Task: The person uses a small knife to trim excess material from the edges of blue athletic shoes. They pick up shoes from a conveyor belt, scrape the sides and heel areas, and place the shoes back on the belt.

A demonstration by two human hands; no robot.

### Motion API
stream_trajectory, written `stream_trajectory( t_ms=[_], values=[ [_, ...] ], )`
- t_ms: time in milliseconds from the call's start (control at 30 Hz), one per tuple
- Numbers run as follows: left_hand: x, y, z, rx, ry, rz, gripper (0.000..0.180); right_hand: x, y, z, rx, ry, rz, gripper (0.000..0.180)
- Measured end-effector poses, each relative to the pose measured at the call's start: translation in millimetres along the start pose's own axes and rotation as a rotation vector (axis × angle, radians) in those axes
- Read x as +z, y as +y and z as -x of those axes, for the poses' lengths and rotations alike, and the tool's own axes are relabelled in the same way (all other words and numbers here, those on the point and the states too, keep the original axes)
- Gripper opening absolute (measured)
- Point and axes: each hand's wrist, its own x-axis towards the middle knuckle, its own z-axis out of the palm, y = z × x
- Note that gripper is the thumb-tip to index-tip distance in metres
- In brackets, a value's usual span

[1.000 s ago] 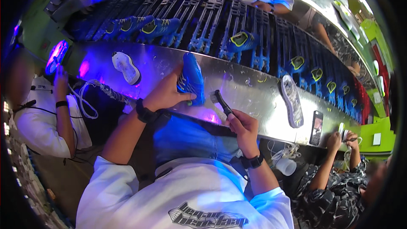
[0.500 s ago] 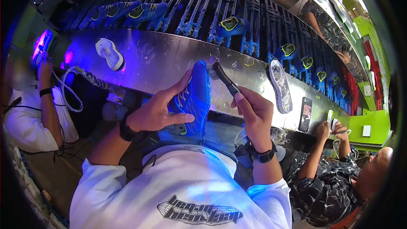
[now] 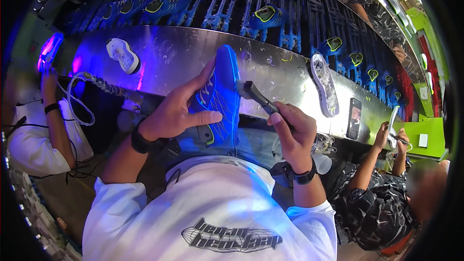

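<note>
My left hand (image 3: 179, 116) is closed round a blue shoe upper (image 3: 226, 94) with pale laces, its toe pointing away from me and its heel near my shirt. The thumb lies across the side of the upper; the other fingers are mostly hidden behind it. In my right hand (image 3: 296, 130) is a dark-handled brush (image 3: 261, 99), gripped between thumb and fingers. Its bristles are at the right edge of the upper, about midway along; whether they touch I cannot tell. The edge of the upper glows bright blue.
Beyond a metal ledge (image 3: 186, 53), blue shoes (image 3: 166, 6) sit on a slatted conveyor (image 3: 222, 0). A white sole (image 3: 123, 56), another sole (image 3: 325, 84) and a phone (image 3: 355, 118) lie on the ledge. People work at left (image 3: 41, 137) and right (image 3: 374, 203).
The brush has moved from near the toe down along the upper's right edge. The upper has shifted slightly away from me. At right, the other person's hands have risen with a pale sole.
</note>
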Motion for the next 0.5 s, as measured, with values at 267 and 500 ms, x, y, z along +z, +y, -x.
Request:
stream_trajectory(
  t_ms=[267,500],
  values=[
    [-4.0,6.4,-1.7,-0.006,0.017,0.018,0.095,9.0,-6.0,3.2,-0.084,0.055,0.108,0.02],
    [-13.9,7.7,-4.5,-0.049,0.013,0.055,0.091,18.3,-11.2,-4.5,-0.108,0.116,0.143,0.02]
  ],
)
